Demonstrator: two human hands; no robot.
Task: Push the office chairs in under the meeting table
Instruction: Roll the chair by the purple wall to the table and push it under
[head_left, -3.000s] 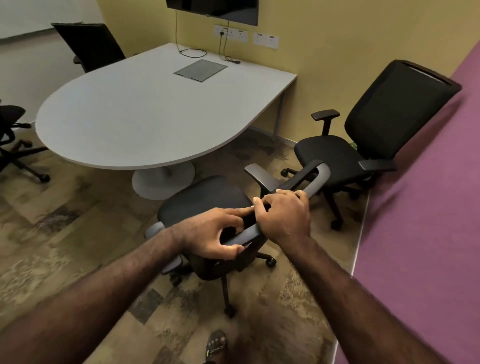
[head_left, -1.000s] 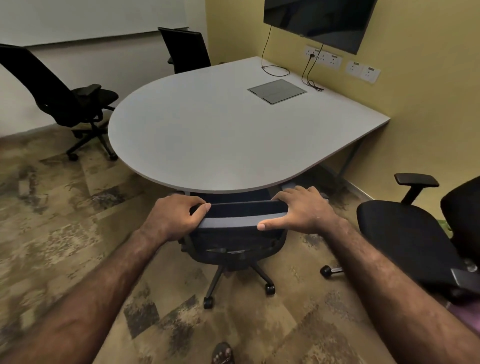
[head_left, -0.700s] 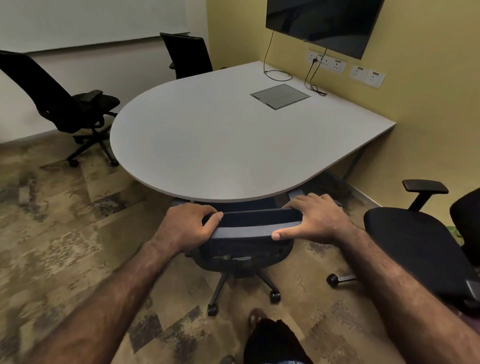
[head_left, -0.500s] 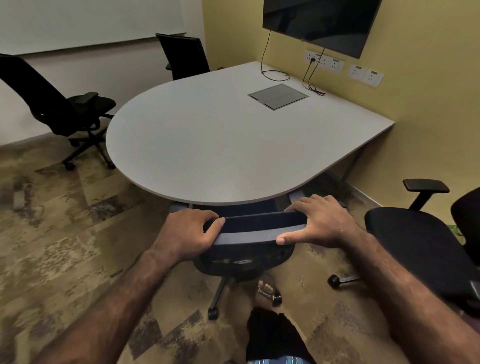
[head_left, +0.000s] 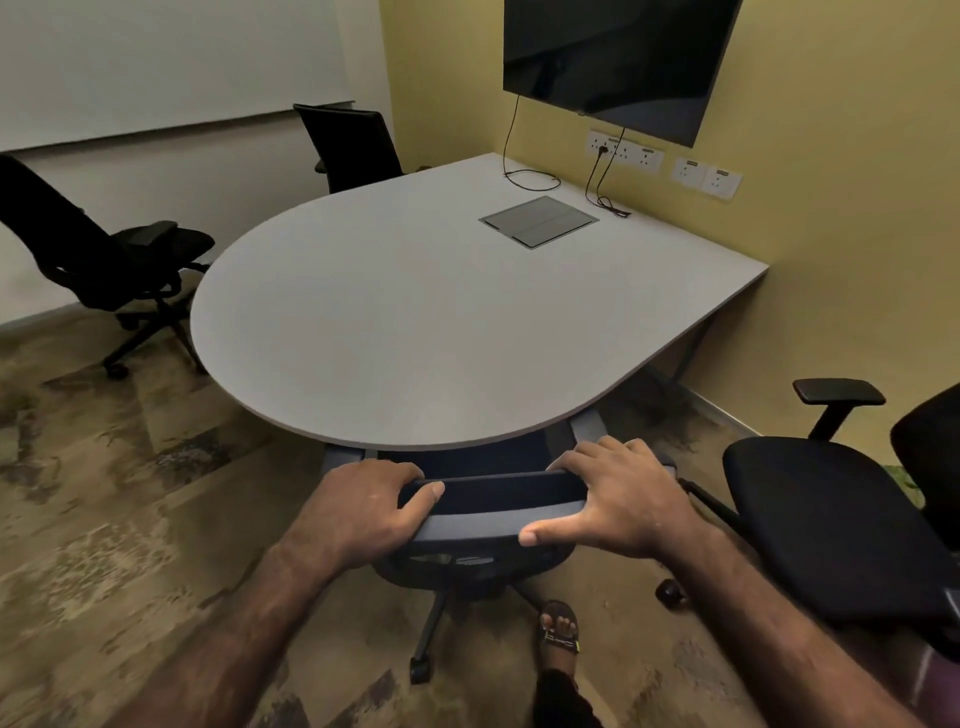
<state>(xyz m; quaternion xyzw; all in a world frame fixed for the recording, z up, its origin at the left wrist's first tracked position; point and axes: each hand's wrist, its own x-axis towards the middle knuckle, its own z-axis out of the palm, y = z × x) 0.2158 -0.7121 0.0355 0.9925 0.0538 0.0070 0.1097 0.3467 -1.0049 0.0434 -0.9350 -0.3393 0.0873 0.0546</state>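
chair backrest (head_left: 498, 506) under table (head_left: 415, 322) edge | left hand (head_left: 363, 506) gripping | right hand (head_left: 623, 499) gripping

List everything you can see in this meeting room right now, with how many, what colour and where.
Table: one, grey-white, centre.
Office chairs: four, black; one tucked under near edge, one right, one left, one far side.
Screen: one, black, yellow wall.
Sockets: white, under screen.
Cables: two, black, tabletop.
Floor box lid: one, grey, tabletop.
Left hand and right hand: gripping near chair's backrest.
Sandalled foot: below chair.
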